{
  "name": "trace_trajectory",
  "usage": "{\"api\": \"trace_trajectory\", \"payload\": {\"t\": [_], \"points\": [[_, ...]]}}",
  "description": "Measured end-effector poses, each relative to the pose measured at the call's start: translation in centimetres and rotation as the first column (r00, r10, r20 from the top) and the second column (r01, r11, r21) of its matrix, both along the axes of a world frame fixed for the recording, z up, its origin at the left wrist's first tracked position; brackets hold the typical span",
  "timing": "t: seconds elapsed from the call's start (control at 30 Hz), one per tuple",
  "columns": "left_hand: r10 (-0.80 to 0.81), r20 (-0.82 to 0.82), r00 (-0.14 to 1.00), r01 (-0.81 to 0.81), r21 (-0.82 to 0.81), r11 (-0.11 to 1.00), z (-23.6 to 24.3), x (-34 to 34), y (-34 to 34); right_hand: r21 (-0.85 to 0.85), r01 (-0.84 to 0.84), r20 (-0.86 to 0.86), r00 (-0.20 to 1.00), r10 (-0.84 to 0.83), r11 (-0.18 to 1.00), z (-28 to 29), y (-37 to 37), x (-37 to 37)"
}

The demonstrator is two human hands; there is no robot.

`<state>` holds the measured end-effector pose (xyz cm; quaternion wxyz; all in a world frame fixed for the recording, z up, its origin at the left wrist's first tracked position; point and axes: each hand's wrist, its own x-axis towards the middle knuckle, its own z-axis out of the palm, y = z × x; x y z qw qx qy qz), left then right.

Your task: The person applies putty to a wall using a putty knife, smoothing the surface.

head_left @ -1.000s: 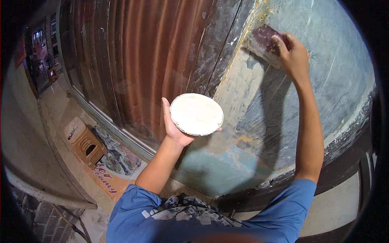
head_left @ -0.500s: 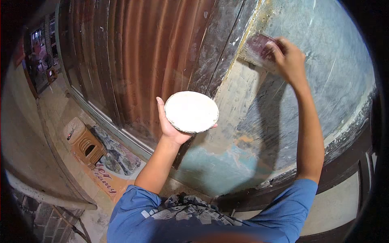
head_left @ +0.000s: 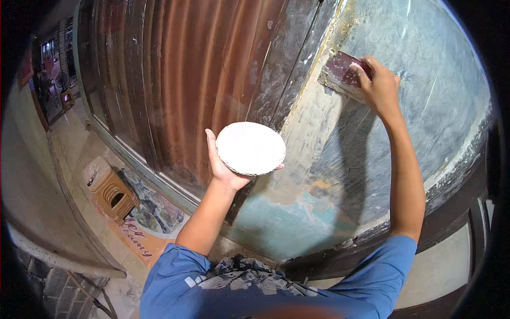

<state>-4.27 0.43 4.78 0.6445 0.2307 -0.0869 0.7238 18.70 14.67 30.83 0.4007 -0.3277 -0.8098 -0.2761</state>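
My left hand [head_left: 226, 173] supports a round white container [head_left: 251, 148] from below, its fingers curled around the underside. The container's top is a bright, overexposed white and its rim is crusted. Up and to the right, my right hand [head_left: 381, 87] grips a dark red putty scraper [head_left: 345, 69] between thumb and fingers. Pale paste coats the scraper's left and lower edges, which lie against the wall [head_left: 414, 101]. Under the scraper, a strip of wet beige putty [head_left: 311, 141] runs down the wall beside a dark wooden frame [head_left: 289, 74].
Left of the frame stands a reddish-brown corrugated panel [head_left: 207, 69]. On the floor at lower left are stacked tan plastic stools [head_left: 114, 191] and a printed banner [head_left: 143, 239]. Dark trim [head_left: 451, 226] borders the wall's lower right.
My right hand and the scraper have shifted slightly down the wall. My left hand and the white container have hardly moved.
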Motion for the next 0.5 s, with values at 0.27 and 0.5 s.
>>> {"api": "trace_trajectory", "payload": {"t": [0.27, 0.5], "points": [[-0.005, -0.002, 1.0, 0.005, -0.027, 1.0, 0.2, 0.5, -0.2, -0.017, -0.183, -0.252, 0.952, 0.173, 0.983, 3.5, 1.5, 0.9], [-0.044, 0.024, 0.999, 0.044, 0.011, 0.999, -0.1, 0.3, -0.3, 0.081, -0.022, -0.068, 0.997, 0.027, 0.996, 1.9, 1.4, -0.1]]}}
